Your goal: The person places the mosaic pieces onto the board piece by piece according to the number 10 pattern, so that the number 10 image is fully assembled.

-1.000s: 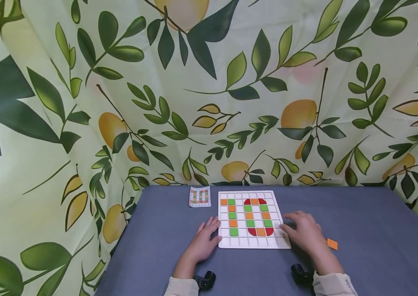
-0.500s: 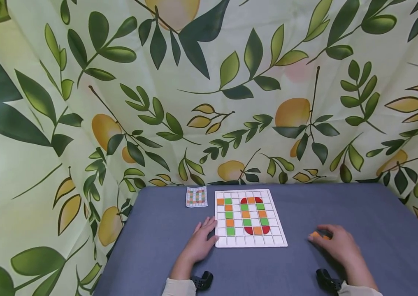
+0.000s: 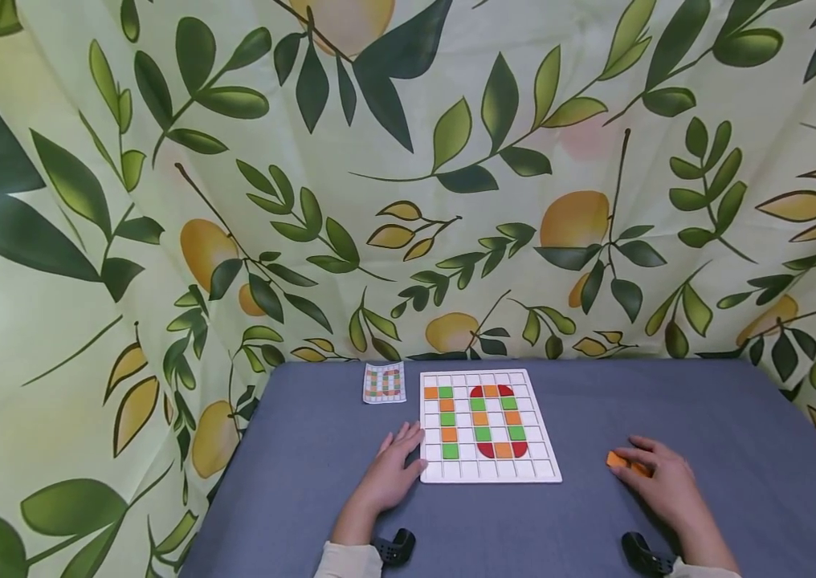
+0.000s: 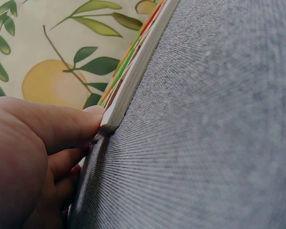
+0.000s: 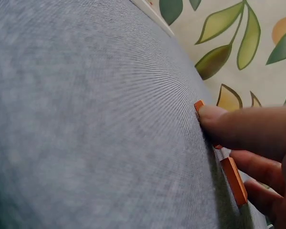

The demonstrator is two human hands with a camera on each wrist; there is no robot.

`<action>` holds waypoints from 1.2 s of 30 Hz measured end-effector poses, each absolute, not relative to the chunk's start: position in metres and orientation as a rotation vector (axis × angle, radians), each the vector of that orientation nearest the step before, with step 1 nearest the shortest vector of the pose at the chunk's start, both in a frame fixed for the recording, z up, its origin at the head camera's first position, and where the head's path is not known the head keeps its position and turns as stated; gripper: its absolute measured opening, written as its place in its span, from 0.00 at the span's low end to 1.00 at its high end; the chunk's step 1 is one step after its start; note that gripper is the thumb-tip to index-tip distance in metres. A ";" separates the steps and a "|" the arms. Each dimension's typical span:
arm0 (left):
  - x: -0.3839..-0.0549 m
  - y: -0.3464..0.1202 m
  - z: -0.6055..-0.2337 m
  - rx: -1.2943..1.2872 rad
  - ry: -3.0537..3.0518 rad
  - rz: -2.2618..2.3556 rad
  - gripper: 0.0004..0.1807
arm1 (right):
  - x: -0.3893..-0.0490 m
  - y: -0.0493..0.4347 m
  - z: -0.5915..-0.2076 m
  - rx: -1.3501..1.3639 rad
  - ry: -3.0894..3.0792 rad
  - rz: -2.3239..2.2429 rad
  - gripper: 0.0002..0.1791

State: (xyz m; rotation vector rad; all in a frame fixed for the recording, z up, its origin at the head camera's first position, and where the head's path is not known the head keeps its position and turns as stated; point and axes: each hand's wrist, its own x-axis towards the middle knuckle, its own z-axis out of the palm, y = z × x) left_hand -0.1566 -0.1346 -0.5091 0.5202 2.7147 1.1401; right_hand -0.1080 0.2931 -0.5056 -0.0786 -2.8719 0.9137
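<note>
A white grid board [image 3: 451, 471] lies on the blue-grey tabletop with green, orange and dark red tiles set in some squares. My left hand [image 3: 389, 474] rests at its left edge, fingers extended; in the left wrist view, the thumb [image 4: 76, 125] touches the board's corner. Out to the right, my right hand [image 3: 664, 478] hovers low over two orange tiles. Its thumb [image 5: 238, 129] touches one orange tile [image 5: 198, 105] on the cloth. The other orange tile [image 5: 234, 181] sits beside the remaining fingers. The right index fingertip is hidden behind the thumb in the right wrist view.
A small card [image 3: 384, 384] with a printed coloured grid lies left of the board. Behind the table [image 3: 524, 530] hangs a cloth [image 3: 408, 201] patterned with lemons and leaves. A black wrist device [image 3: 395, 547] is on each wrist.
My right hand has left the board's right edge and moved right and nearer, to the orange tiles. In the last half second it shifted slightly. The left hand stays at the board.
</note>
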 end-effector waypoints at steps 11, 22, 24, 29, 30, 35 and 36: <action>-0.159 -0.135 -0.507 0.538 2.725 1.149 0.29 | -0.113 0.292 -0.506 -0.084 -2.875 0.925 0.24; -0.159 -0.137 -0.507 0.553 2.730 1.144 0.29 | -0.122 0.245 -0.492 -0.114 -2.837 0.982 0.26; -0.159 -0.138 -0.508 0.547 2.732 1.141 0.29 | -0.124 0.226 -0.489 -0.053 -2.819 1.002 0.24; -0.158 -0.138 -0.507 0.545 2.728 1.146 0.29 | -0.132 0.174 -0.484 0.146 -2.815 1.046 0.17; -0.158 -0.138 -0.507 0.545 2.723 1.147 0.29 | -0.134 0.164 -0.484 0.179 -2.823 1.045 0.16; -0.156 -0.136 -0.506 0.546 2.708 1.153 0.29 | -0.145 0.125 -0.488 0.381 -2.821 0.918 0.12; -0.156 -0.135 -0.507 0.556 2.709 1.155 0.29 | -0.147 0.120 -0.490 0.425 -2.806 0.888 0.12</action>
